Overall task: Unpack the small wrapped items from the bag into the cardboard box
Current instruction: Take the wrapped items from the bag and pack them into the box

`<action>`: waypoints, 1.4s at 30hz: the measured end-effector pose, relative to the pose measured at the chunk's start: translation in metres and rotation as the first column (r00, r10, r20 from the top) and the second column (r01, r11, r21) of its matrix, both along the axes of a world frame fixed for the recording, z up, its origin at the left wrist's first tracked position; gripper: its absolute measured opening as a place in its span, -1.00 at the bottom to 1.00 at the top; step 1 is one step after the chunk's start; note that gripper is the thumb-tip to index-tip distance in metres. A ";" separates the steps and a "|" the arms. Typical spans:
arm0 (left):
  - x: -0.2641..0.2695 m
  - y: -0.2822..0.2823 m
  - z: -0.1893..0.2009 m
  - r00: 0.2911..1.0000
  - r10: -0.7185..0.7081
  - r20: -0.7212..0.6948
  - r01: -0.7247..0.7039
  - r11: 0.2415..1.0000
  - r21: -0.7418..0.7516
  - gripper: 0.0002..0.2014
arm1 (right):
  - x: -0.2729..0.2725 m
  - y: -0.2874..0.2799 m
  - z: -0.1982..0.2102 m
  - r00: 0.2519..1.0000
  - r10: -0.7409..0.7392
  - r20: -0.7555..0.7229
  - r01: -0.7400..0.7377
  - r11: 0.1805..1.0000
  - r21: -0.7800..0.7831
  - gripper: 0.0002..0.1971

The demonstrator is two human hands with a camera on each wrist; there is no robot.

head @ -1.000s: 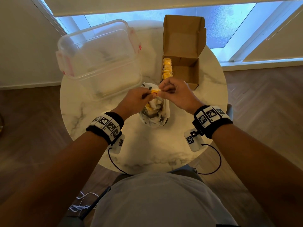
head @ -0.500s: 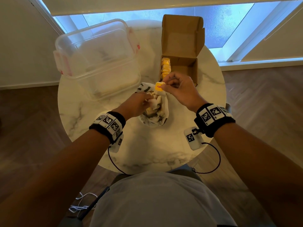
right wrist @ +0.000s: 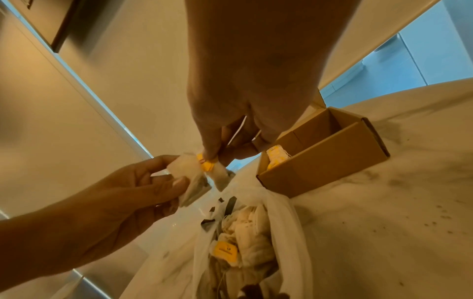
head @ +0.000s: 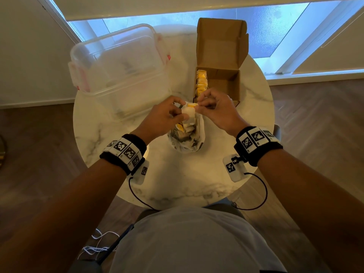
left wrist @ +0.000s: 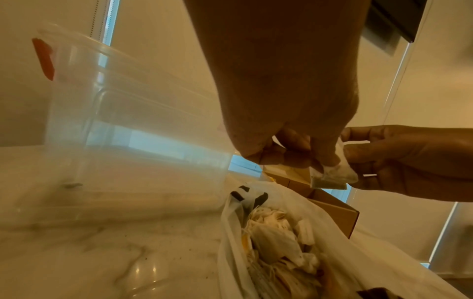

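Your left hand (head: 163,117) and right hand (head: 215,107) are close together above the open bag (head: 187,138), both pinching one small wrapped item (head: 188,112): a pale, flat, roughly rectangular paper sachet with a yellow tag at its upper end, darker contents showing through near its lower edge. It hangs nearly upright, long axis running up and down, tag end toward your right fingertips (right wrist: 212,153) and lower end toward the bag's mouth. Just beyond your hands stands the open cardboard box (head: 222,85), a row of yellow-tagged items (head: 201,83) along its left wall, on the marble table (head: 177,184).
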State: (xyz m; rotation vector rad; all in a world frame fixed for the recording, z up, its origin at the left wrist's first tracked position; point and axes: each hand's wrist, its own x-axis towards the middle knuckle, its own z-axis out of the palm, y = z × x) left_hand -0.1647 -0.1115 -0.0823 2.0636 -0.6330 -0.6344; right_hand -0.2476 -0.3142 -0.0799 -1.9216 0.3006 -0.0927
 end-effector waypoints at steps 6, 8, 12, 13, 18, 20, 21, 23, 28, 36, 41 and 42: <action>0.002 -0.003 -0.006 0.998 -0.027 0.052 0.024 0.998 0.059 -0.74 | 0.000 0.003 0.002 0.996 0.084 -0.011 -0.083 0.994 0.072 -0.76; 0.002 -0.004 -0.006 0.998 -0.017 0.066 0.012 0.997 0.082 -0.81 | -0.001 0.002 0.002 0.995 0.095 -0.023 -0.092 0.990 0.108 -0.76; 0.002 -0.008 -0.006 0.998 0.026 0.061 -0.031 0.997 0.071 -0.89 | -0.004 0.000 0.002 0.991 0.129 -0.041 -0.124 0.987 0.101 -0.63; 0.002 -0.009 -0.005 0.998 0.027 0.063 -0.031 0.997 0.067 -0.91 | -0.005 0.000 0.000 0.991 0.127 -0.042 -0.123 0.990 0.073 -0.61; 0.004 -0.016 0.000 0.998 -0.019 0.059 0.014 0.997 0.073 -0.94 | -0.004 -0.004 -0.011 0.996 0.086 -0.038 -0.089 0.992 -0.084 -0.87; 0.007 -0.021 0.001 0.997 -0.038 0.062 0.032 0.996 0.089 -0.93 | -0.003 -0.008 -0.014 0.996 0.074 -0.041 -0.078 0.990 -0.114 -0.91; 0.009 -0.025 0.001 0.997 -0.045 0.067 0.039 0.995 0.093 -0.92 | -0.002 -0.011 -0.014 0.997 0.063 -0.041 -0.068 0.990 -0.126 -0.91; 0.014 -0.034 0.003 0.995 -0.046 0.086 0.038 0.995 0.093 -0.88 | 0.003 -0.019 -0.015 0.999 0.015 -0.040 -0.020 0.989 -0.145 -0.91; 0.032 -0.060 -0.006 0.988 -0.079 0.129 0.070 0.995 0.078 -0.81 | 0.025 -0.051 -0.020 0.984 -0.170 -0.043 0.158 0.966 -0.206 -0.87; 0.049 -0.096 -0.048 0.901 -0.304 0.310 0.234 0.941 0.243 -0.73 | 0.079 -0.101 -0.057 0.927 -0.324 -0.189 0.237 0.896 -0.374 -0.74; 0.052 -0.101 -0.067 0.904 -0.280 0.323 0.198 0.944 0.264 -0.74 | 0.108 -0.110 -0.084 0.901 -0.327 -0.287 0.202 0.898 -0.390 -0.79; 0.052 -0.102 -0.070 0.903 -0.279 0.325 0.203 0.947 0.250 -0.73 | 0.113 -0.109 -0.087 0.895 -0.336 -0.291 0.212 0.898 -0.385 -0.83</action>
